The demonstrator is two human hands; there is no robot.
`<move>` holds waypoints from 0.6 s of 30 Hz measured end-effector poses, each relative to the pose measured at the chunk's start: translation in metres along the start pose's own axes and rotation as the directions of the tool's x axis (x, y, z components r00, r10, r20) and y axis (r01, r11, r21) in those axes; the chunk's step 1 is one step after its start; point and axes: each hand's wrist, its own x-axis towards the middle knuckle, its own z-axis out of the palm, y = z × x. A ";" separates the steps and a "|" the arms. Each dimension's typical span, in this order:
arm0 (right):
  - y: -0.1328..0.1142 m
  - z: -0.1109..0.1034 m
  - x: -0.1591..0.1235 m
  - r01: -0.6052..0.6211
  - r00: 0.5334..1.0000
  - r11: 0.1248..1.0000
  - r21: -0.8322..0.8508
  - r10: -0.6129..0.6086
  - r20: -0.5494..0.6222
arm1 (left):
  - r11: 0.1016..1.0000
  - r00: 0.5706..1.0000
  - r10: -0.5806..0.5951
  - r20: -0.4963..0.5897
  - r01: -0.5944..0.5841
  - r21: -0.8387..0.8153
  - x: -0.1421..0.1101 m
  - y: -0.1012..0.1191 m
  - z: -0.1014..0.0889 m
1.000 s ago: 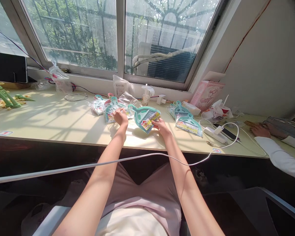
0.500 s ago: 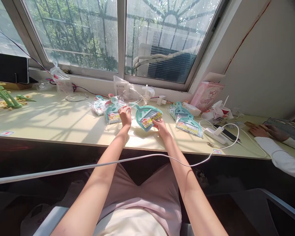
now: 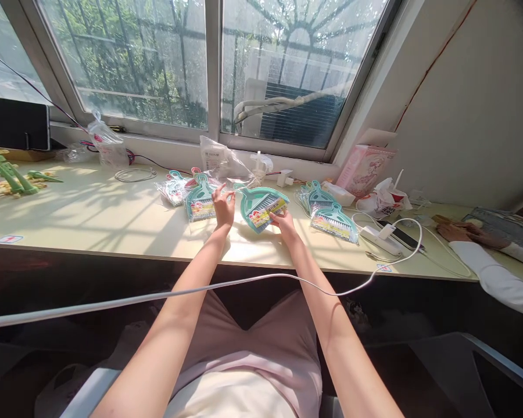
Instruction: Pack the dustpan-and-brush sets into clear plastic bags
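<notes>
Sunlit table [image 3: 113, 229] under a barred window [image 3: 135, 69], hard shadows across the top. Teal dustpan set [image 3: 265, 208], brush and printed card [image 3: 258, 218] with it, is held about mid-table, between near edge and window side, handle pointing up-left. Right hand [image 3: 284, 222] grips its lower right side, thumb over the card. Left hand [image 3: 224, 208] is in a narrow pinch just beside the handle, seemingly on clear film [image 3: 237, 169]; glare makes that contact hard to confirm.

Handling, my read: light, thin stiff plastic, low break risk. Film and glossy card probably slippery, film limp and clingy. Best hold: pan rim or handle; avoid bristles, they'd flex.

Around it: wrapped sets [image 3: 203, 196] just left of the left hand, more sets [image 3: 335, 220] right of the right hand. Power strip [image 3: 380, 239] and phone [image 3: 403, 237] sit toward the near edge on the right; pink box [image 3: 368, 166] at the back edge. Co-worker's hand [image 3: 451, 230] rests at the table's right end, clear of this work. White cable [image 3: 226, 284] crosses in front of both forearms.

Vs 1 s ago: left hand was over the wrapped sets, now shifted right, close to the handle. Film now stands taller and spreads toward the handle tip, which was bare. Right-hand grip basically unchanged; pan slightly rotated. Side piles same.
</notes>
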 end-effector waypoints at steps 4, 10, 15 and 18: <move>0.001 0.002 0.000 -0.005 0.998 1.000 -0.004 0.005 -0.062 | 0.979 0.980 0.190 0.053 -0.193 0.064 -0.012 0.007 0.006; 0.001 0.001 -0.002 -0.022 0.997 0.999 0.026 0.020 0.076 | 0.973 0.979 0.199 0.035 -0.202 0.109 -0.017 0.013 0.000; 0.005 -0.001 0.005 0.020 1.000 0.998 0.057 -0.020 -0.003 | 0.922 0.911 0.366 0.188 -0.383 0.061 -0.021 0.017 0.000; 0.007 -0.004 0.009 0.047 0.999 0.995 0.087 -0.044 -0.032 | 0.920 0.906 0.384 0.180 -0.392 0.010 -0.024 0.018 0.006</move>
